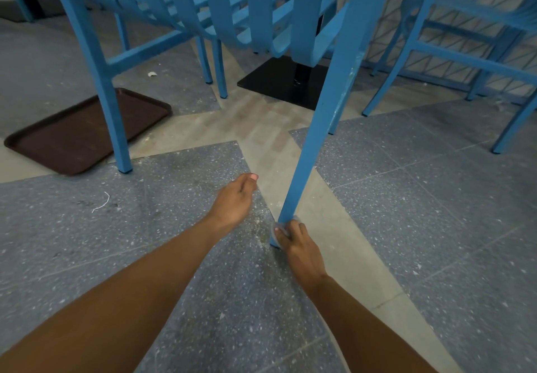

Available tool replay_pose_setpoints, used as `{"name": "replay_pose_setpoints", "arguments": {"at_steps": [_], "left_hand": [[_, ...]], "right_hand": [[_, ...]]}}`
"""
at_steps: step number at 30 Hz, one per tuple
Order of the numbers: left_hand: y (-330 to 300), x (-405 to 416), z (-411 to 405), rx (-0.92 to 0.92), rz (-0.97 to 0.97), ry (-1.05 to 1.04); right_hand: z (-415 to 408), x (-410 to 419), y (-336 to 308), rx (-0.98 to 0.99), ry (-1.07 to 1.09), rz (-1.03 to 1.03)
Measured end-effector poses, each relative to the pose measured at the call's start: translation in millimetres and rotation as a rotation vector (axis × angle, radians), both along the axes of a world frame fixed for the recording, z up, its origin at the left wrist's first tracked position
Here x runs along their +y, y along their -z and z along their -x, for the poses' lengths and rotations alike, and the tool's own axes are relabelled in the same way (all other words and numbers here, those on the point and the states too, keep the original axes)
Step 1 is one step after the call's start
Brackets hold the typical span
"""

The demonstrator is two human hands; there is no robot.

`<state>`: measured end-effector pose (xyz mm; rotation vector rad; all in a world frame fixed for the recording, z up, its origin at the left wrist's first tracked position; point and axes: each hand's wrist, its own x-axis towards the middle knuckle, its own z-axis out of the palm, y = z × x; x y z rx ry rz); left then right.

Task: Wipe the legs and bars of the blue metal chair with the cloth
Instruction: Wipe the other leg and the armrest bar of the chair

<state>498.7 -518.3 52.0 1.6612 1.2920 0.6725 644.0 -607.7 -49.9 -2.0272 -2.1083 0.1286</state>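
While your right hand (293, 239) grips the cloth (276, 229) around the foot of the near leg (322, 117), fingers curled round both, the leg's long axis runs up and away from you, leaning right toward the seat. Any wiping stroke has to follow that line upward, I judge. Your left hand (235, 201) hangs just left of the leg, fingers loosely curled, holding nothing, clear of the metal. A brown tray (58, 140) lies far left.
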Motion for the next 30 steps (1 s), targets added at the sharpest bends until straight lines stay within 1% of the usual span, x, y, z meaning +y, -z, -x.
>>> {"name": "replay_pose_setpoints", "arguments": {"at_steps": [1,3,5,8,10,13,14,16,18,20,21,22,24,25,26,27,30], "left_hand": [[0.4,-0.2,1.0,0.002,0.003,-0.001],[1.5,-1.2,3.0,0.011,0.001,-0.004],[2.1,-3.3,3.2,0.021,-0.007,0.000],[1.3,-6.7,2.6,0.034,-0.014,0.009],[-0.1,-7.8,2.1,0.033,-0.014,0.013],[-4.1,-9.4,2.6,0.029,-0.008,0.007],[-5.2,-9.8,3.1,0.028,-0.008,0.008],[-8.0,-11.0,4.6,0.031,-0.011,0.016],[-10.1,-11.5,6.5,0.034,-0.019,0.020],[-11.4,-10.5,9.1,0.035,-0.021,0.020],[-11.8,-9.8,10.5,0.038,-0.018,0.020],[-12.0,-9.2,11.6,0.038,-0.016,0.020],[-11.6,-7.5,13.7,0.040,-0.012,0.017],[-10.9,-7.0,13.5,0.041,-0.008,0.015],[-10.5,-6.7,12.8,0.041,-0.006,0.013],[-9.9,-6.6,11.7,0.040,-0.006,0.011],[-9.0,-7.5,5.6,0.027,-0.006,0.015]], "right_hand": [[1.2,1.3,4.0,0.010,0.037,0.002],[5.6,2.9,10.1,-0.124,0.024,-0.034],[9.7,3.6,14.4,-0.193,-0.003,-0.056],[14.7,3.0,15.4,-0.141,-0.024,-0.015],[13.5,3.2,12.5,-0.195,-0.040,-0.049],[10.1,2.3,14.0,-0.238,-0.118,0.050],[8.7,2.2,12.5,-0.241,-0.129,0.050],[7.5,0.2,10.2,-0.241,-0.114,-0.014],[4.3,-2.2,9.9,-0.184,-0.082,0.015],[0.3,-7.4,8.7,-0.085,-0.019,0.120],[-3.4,-8.2,9.3,0.036,0.075,0.088],[-8.2,-8.5,6.8,0.184,0.236,0.021],[-16.5,-5.6,0.4,0.587,0.596,-0.092],[-21.0,-2.5,-5.2,0.763,0.730,-0.144],[-25.2,1.6,-14.0,0.913,0.815,-0.196],[-27.8,6.9,-23.0,1.017,0.848,-0.241],[-20.0,23.5,-54.8,1.151,0.856,-0.378]]}}
